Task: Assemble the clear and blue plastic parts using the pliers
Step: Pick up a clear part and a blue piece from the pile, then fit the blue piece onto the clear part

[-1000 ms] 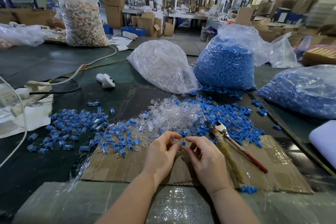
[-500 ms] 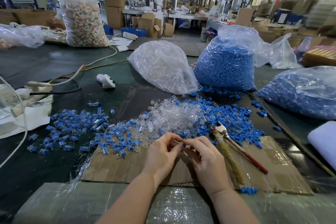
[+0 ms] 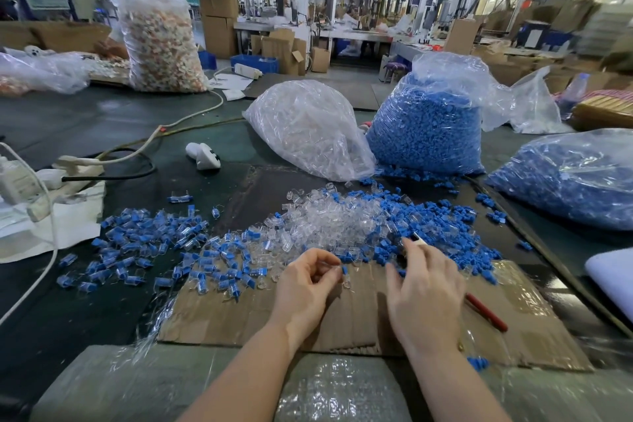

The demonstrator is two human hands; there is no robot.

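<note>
Pliers lie right under the right hand, part waits in the left

The left hand [image 3: 308, 279] pinches a small clear-and-blue part [image 3: 344, 272] in a narrow grip over the cardboard sheet [image 3: 260, 315] at the desk's near edge. The right hand [image 3: 426, 288], fingers loose and holding nothing, hovers over the pliers [image 3: 479, 308], whose long axis runs from the tip near the blue pile [image 3: 445, 216] back toward the near right corner. The right hand is much the nearer.
</note>
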